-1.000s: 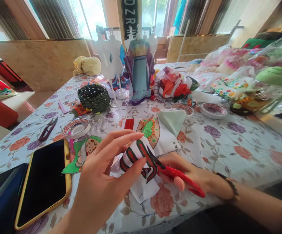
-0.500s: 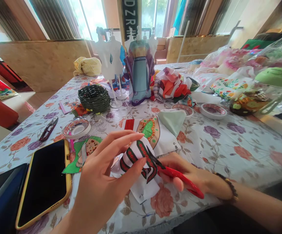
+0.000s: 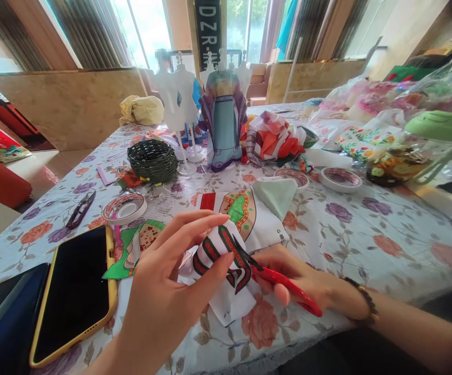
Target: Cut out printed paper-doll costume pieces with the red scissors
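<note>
Pinched between the thumb and fingers of my left hand is a piece of white printed fabric with dark green and red striped bands, curled over on itself. My right hand is closed round the red handles of a pair of scissors. Their dark blades lie along the edge of the striped print. Below, a white flap of the fabric hangs down over the tablecloth. Just beyond my hands lies a white printed sheet with a green and tan motif, and a pale green folded cloth rests on it.
To the left are a yellow-cased phone, a dark device, thread snips, a tape roll and a green cut-out. Farther back stand a woven basket, small mannequins and a fabric pile. Another tape roll lies right.
The scissor blades have closed somewhat and their handles have drawn together slightly. My left hand stays on the fabric. The camera view has shifted a little.
</note>
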`<state>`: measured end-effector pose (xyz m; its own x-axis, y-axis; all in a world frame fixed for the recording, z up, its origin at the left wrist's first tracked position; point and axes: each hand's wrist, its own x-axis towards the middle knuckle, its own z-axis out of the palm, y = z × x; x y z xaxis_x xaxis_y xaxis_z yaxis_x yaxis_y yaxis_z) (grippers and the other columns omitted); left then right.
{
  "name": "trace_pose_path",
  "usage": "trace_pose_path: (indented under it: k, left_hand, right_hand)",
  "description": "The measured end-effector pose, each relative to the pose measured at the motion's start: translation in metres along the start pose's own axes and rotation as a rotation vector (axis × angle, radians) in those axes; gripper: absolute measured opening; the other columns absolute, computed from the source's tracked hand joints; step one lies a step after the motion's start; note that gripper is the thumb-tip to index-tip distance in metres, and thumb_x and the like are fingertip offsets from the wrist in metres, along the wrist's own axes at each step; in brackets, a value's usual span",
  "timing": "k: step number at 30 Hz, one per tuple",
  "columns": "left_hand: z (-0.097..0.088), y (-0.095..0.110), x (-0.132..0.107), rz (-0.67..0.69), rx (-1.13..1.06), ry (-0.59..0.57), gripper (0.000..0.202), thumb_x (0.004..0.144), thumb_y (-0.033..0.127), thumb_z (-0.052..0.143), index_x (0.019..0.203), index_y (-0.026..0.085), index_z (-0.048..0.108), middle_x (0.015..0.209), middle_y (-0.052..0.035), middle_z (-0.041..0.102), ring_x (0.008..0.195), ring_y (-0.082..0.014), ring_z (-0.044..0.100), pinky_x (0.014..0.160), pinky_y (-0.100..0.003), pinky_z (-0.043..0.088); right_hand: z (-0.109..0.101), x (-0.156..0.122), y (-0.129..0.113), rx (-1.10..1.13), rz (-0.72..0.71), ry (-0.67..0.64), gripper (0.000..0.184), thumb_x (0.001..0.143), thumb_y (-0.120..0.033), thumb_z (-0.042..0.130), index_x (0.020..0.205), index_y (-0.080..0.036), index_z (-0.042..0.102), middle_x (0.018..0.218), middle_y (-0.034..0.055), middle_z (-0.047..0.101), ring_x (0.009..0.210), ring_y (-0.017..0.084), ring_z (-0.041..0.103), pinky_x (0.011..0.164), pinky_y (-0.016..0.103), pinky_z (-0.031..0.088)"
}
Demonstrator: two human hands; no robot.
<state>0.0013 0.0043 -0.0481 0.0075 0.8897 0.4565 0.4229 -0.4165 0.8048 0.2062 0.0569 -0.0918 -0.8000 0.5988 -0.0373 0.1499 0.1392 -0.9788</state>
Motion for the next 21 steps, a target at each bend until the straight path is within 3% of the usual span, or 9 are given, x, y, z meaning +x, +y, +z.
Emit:
trace_pose_path:
  k: [3, 9, 16, 21]
  left_hand:
    - [0.0012, -0.0002, 0.0009, 0.000, -0.039, 0.000, 0.041, 0.081, 0.012, 0.071, 0.110, 0.041, 0.069, 0.115, 0.0065, 0.062, 0.106, -0.0109, 0.059, 0.087, -0.016, 0.051]
    - [0.0022, 0.0000, 0.0013, -0.004, -0.043, 0.020, 0.040, 0.082, 0.011, 0.070, 0.108, 0.041, 0.070, 0.115, 0.0080, 0.062, 0.096, -0.0075, 0.061, 0.080, -0.012, 0.052]
    - [0.0015, 0.0006, -0.0019, 0.027, 0.009, 0.007, 0.041, 0.082, 0.009, 0.068, 0.108, 0.040, 0.069, 0.115, 0.0095, 0.063, 0.104, -0.0077, 0.060, 0.085, -0.013, 0.050]
    - [0.0025, -0.0002, -0.0023, 0.033, 0.051, 0.022, 0.042, 0.081, 0.009, 0.069, 0.108, 0.041, 0.068, 0.116, 0.0098, 0.063, 0.098, -0.0079, 0.061, 0.075, -0.013, 0.051]
  right_hand:
    - [0.0001, 0.0002, 0.0010, -0.002, -0.011, -0.003, 0.073, 0.066, -0.092, 0.047, 0.057, -0.020, 0.036, 0.056, -0.0075, 0.028, 0.053, 0.009, 0.025, 0.047, 0.027, 0.018]
    - [-0.0001, -0.0006, 0.0041, 0.049, -0.035, -0.021, 0.071, 0.067, -0.089, 0.052, 0.059, -0.020, 0.038, 0.057, -0.0077, 0.031, 0.052, 0.009, 0.025, 0.047, 0.027, 0.019]
    - [-0.0003, -0.0021, 0.0020, 0.085, -0.046, -0.040, 0.069, 0.068, -0.088, 0.053, 0.061, -0.020, 0.041, 0.058, -0.0072, 0.034, 0.053, 0.009, 0.026, 0.048, 0.027, 0.020]
    - [0.0000, -0.0018, 0.0006, 0.088, -0.014, -0.029, 0.071, 0.066, -0.089, 0.054, 0.059, -0.019, 0.041, 0.057, -0.0067, 0.035, 0.055, 0.009, 0.027, 0.049, 0.027, 0.021]
